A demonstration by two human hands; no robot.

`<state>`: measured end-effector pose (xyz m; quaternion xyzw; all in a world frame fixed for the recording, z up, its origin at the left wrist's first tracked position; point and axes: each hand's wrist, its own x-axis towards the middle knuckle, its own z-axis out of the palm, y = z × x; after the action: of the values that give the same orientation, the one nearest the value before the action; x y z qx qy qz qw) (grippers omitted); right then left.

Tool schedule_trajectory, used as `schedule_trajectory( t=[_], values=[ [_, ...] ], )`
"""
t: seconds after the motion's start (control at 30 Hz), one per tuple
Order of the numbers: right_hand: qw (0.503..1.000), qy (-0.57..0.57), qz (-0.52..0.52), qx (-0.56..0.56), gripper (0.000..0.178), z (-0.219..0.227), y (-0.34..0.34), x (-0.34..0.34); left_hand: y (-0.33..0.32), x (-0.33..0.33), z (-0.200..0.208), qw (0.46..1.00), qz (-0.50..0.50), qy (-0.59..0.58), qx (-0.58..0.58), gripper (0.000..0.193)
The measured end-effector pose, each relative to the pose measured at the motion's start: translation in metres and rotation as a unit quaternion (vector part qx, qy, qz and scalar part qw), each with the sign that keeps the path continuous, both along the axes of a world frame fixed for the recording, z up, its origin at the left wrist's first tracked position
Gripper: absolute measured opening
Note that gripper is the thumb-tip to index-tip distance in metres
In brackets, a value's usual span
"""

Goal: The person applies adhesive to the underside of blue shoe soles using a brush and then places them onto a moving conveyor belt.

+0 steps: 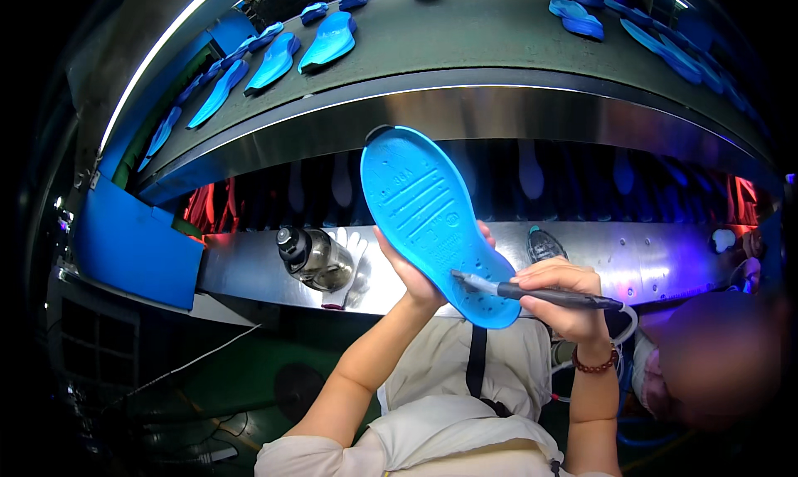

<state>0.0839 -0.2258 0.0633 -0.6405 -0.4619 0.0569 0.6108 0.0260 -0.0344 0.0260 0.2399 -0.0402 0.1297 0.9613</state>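
My left hand (413, 275) is closed round the narrow middle of a bright blue shoe sole (420, 211), holding it up in front of me. The sole stands slanted, with ribs and raised marks on its face and a small dark patch at its far end. In my right hand (569, 311) is a dark-handled brush (509, 291), gripped like a pen. Its tip touches the sole's near end, where several small pits show. A pale hose (632, 323) curves away by the handle's rear.
Ahead, a dark conveyor belt (465, 41) carries several blue soles (331, 40). On the metal ledge (241, 269) below stand a dark clear bottle (320, 261), a white glove (353, 248) and a dark shoe-shaped piece (544, 244). Another person (715, 352) is close by at the right.
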Motion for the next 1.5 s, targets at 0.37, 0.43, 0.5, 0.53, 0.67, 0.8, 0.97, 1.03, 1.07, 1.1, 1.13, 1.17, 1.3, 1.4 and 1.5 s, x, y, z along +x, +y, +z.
schedule_trajectory(
  t=[0.37,0.43,0.5,0.53,0.67,0.8,0.97,1.03,1.07,1.1,1.13,1.17,1.3,1.4,1.5],
  values=[
    [0.994,-0.005,0.096,-0.053,0.021,-0.002,-0.013,-0.010,0.016,0.000,0.010,0.999,0.017,-0.037,-0.006,0.106],
    [0.984,0.069,0.162,0.008,0.021,-0.007,-0.020,-0.005,0.015,-0.003,0.017,0.999,0.008,-0.035,-0.012,0.106],
    [0.972,0.177,0.143,0.059,0.021,-0.014,-0.022,-0.001,0.014,-0.001,0.019,1.000,0.011,-0.028,-0.004,0.107],
    [0.990,0.136,0.019,0.019,0.021,-0.017,-0.019,-0.004,0.014,0.001,0.018,1.000,0.017,-0.023,0.006,0.106],
    [0.990,0.061,0.130,0.015,0.021,-0.012,-0.016,-0.009,0.017,0.000,0.023,0.999,0.010,-0.032,0.020,0.106],
    [0.938,0.331,0.070,0.072,0.016,-0.029,-0.016,-0.006,0.013,0.001,0.029,0.999,-0.009,-0.027,0.025,0.100],
    [0.840,0.501,0.060,0.199,0.017,-0.020,0.008,-0.033,-0.019,-0.023,-0.001,0.998,-0.034,0.035,0.036,0.092],
    [0.914,0.399,0.073,0.012,0.018,-0.007,-0.002,-0.031,-0.012,-0.025,-0.013,0.993,-0.069,0.053,0.085,0.082],
    [0.934,0.339,0.079,-0.082,0.019,0.000,-0.009,-0.028,-0.003,-0.025,-0.012,0.987,-0.074,0.075,0.121,0.078],
    [0.949,0.271,0.101,-0.124,0.022,0.008,-0.015,-0.023,0.004,-0.023,-0.010,0.979,-0.081,0.097,0.157,0.073],
    [0.982,0.107,0.135,-0.081,0.023,0.008,-0.018,-0.015,0.010,-0.021,-0.010,0.978,-0.131,0.082,0.143,0.070],
    [0.979,0.117,0.152,-0.073,0.022,0.011,-0.021,-0.011,0.017,-0.019,-0.011,0.973,-0.180,0.066,0.128,0.066],
    [0.985,0.073,0.139,-0.074,0.020,0.008,-0.010,-0.013,0.020,-0.019,0.002,0.948,-0.274,0.102,0.124,0.059],
    [0.967,0.055,0.223,-0.111,0.021,0.024,-0.019,-0.017,0.015,-0.022,0.016,0.931,-0.314,0.142,0.121,0.060],
    [0.970,-0.003,0.223,-0.094,0.020,0.034,-0.025,-0.002,0.023,-0.019,0.011,0.895,-0.375,0.194,0.144,0.062]
  ],
)
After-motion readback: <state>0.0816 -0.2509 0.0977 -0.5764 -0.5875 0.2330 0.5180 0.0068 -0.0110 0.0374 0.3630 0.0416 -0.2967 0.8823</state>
